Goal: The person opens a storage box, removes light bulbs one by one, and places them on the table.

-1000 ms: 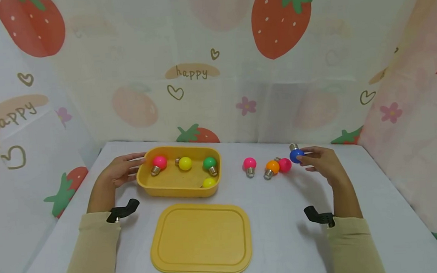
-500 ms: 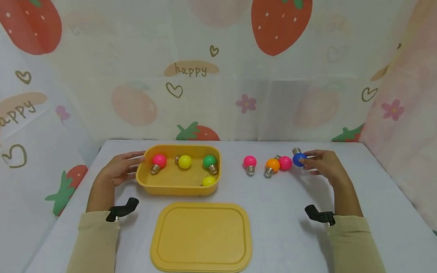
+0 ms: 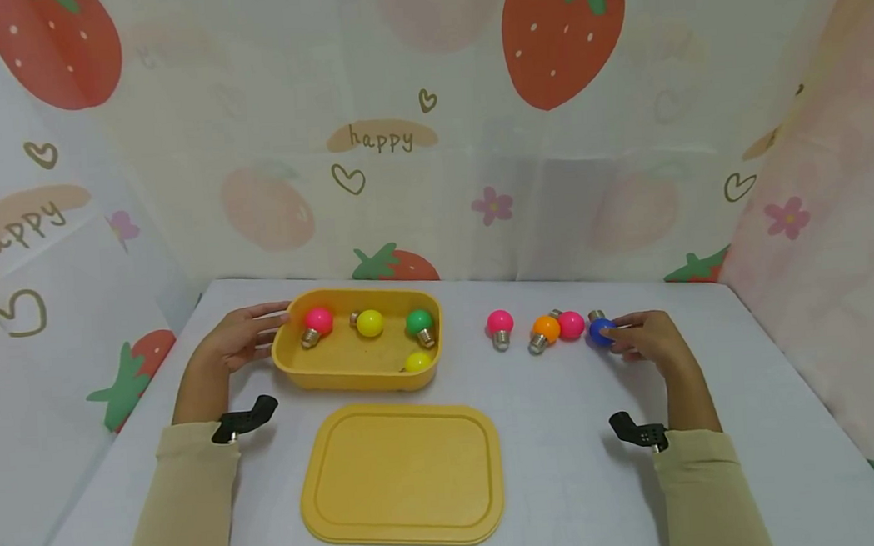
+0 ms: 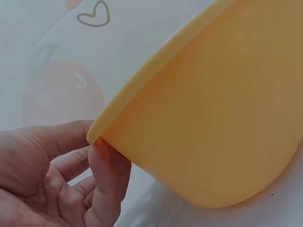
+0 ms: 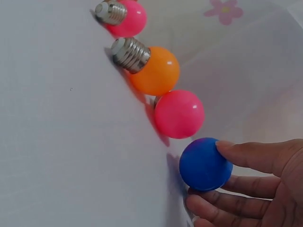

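Observation:
In the head view, my right hand pinches a blue light bulb by its round glass, close to the tabletop. Its metal screw base points away; in the right wrist view I see the blue globe between thumb and fingers. Beside it lie a pink bulb, an orange bulb and another pink bulb. My left hand rests its fingers on the left end of a yellow box. The left wrist view shows those fingers touching the box wall just under its rim.
Inside the box lie a pink bulb, a yellow bulb, a green bulb and a second yellow bulb. A yellow lid lies flat in front. Strawberry-printed cloth stands behind the white table.
My right hand has lowered the blue bulb toward the table, nearer and slightly to the right, beside the pink bulb. My left hand has stayed at the box.

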Available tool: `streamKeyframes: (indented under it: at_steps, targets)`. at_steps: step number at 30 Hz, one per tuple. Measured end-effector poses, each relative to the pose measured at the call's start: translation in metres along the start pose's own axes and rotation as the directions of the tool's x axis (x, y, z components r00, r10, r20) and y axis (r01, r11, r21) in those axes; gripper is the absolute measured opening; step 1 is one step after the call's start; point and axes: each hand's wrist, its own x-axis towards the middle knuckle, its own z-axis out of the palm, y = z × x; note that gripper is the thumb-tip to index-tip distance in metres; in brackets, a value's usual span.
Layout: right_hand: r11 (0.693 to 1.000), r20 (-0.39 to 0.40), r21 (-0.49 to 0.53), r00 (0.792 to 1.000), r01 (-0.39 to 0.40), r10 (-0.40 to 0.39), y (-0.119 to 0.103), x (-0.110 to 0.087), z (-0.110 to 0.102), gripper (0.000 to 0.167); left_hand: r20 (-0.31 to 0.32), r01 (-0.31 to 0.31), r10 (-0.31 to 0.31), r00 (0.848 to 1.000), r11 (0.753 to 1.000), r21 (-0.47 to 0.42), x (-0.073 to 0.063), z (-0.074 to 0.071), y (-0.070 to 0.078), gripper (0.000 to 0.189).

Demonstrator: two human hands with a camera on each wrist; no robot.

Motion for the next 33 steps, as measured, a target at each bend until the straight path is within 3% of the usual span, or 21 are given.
streamKeyframes:
  at_steps: [20, 25, 33]
  targets:
    - [0.996, -0.006, -0.072, 0.999, -0.048, 0.047, 0.001, 0.000, 0.002, 0.064, -0.010, -0.007, 0.007, 1.000, 1.000, 0.004, 0.003, -0.001, -0.002, 0.070]
    - [0.998, -0.087, -0.058, 0.996, -0.004, -0.002, 0.000, -0.005, 0.003, 0.063, -0.008, 0.000, 0.000, 1.000, 1.000, 0.001, 0.004, -0.001, -0.003, 0.071]
    - [0.996, -0.229, 0.014, 0.970, 0.088, -0.083, -0.007, -0.009, 0.002, 0.067, -0.008, -0.003, 0.003, 1.000, 1.000, 0.008, 0.002, 0.000, -0.002, 0.070]
